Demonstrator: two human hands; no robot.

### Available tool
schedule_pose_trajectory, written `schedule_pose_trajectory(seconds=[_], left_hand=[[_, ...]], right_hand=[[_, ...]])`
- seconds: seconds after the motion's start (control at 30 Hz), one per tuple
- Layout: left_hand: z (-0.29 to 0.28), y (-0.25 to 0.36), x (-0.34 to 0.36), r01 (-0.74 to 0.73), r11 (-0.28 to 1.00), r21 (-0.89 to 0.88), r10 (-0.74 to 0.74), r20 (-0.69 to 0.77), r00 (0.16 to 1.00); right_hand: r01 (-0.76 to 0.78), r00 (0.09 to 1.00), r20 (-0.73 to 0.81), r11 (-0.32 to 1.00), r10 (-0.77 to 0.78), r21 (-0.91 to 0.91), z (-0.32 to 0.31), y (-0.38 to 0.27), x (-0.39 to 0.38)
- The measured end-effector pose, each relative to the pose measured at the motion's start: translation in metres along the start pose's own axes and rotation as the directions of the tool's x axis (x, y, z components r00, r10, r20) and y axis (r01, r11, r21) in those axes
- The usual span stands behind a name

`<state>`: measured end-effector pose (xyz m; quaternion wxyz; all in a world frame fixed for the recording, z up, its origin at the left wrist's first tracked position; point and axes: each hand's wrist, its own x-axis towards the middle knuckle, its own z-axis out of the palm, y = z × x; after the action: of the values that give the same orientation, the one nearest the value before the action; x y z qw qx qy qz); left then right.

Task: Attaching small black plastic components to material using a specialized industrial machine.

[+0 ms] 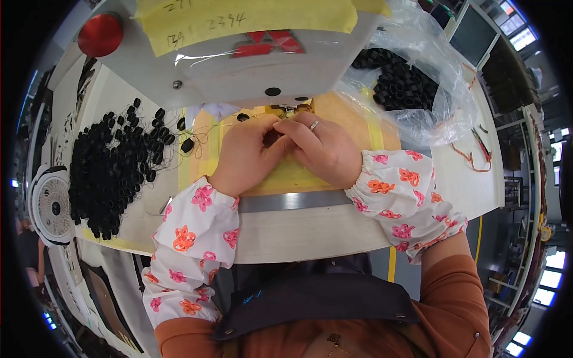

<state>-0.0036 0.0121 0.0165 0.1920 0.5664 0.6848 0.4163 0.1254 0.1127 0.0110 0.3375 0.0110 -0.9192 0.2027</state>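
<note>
My left hand (246, 149) and my right hand (325, 149) meet on the yellow-covered work plate (286, 177), just in front of a sewing machine's metal foot (289, 108). Fingers and thumbs are bent together at the tips, and whatever lies between them is hidden. A ring sits on a finger of the right one. Right beside the left fingers lies a small black loop (243, 117) of band. Thin threads run from there to a large heap of black loops (107, 173) on the left of the table.
The grey-white machine head (221, 77) with a red knob (100, 34) overhangs the plate. At the right, a clear plastic bag (441, 122) holds more black loops (406, 86). Red-handled snips (482, 145) lie at the table's right. A white fan (55, 206) stands left.
</note>
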Motion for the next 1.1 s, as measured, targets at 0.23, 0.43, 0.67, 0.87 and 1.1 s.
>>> schedule_pose_trajectory(seconds=[0.23,0.43,0.67,0.87,1.1], left_hand=[[0.002,-0.006,0.001,-0.095,0.995,0.009,0.094,0.007,0.996],[-0.003,-0.005,0.006,0.039,0.999,0.002,-0.039,0.092,0.995],[0.003,-0.014,0.006,-0.026,0.999,-0.036,0.024,-0.067,0.997],[0.008,-0.018,0.014,0.137,0.988,0.072,-0.133,-0.064,0.989],[0.003,-0.01,0.022,0.2,0.974,0.103,-0.191,-0.091,0.977]], right_hand=[[0.001,1.0,-0.007,1.0,-0.001,-0.028,0.002,0.0,-0.002],[-0.21,0.978,0.018,0.961,0.21,0.179,0.003,0.008,-0.004],[-0.482,0.864,0.02,0.813,0.504,0.327,-0.002,0.011,-0.001],[-0.466,0.867,-0.042,0.838,0.497,0.284,0.006,0.023,-0.001],[-0.455,0.864,-0.096,0.848,0.494,0.271,0.0,0.025,0.007]])
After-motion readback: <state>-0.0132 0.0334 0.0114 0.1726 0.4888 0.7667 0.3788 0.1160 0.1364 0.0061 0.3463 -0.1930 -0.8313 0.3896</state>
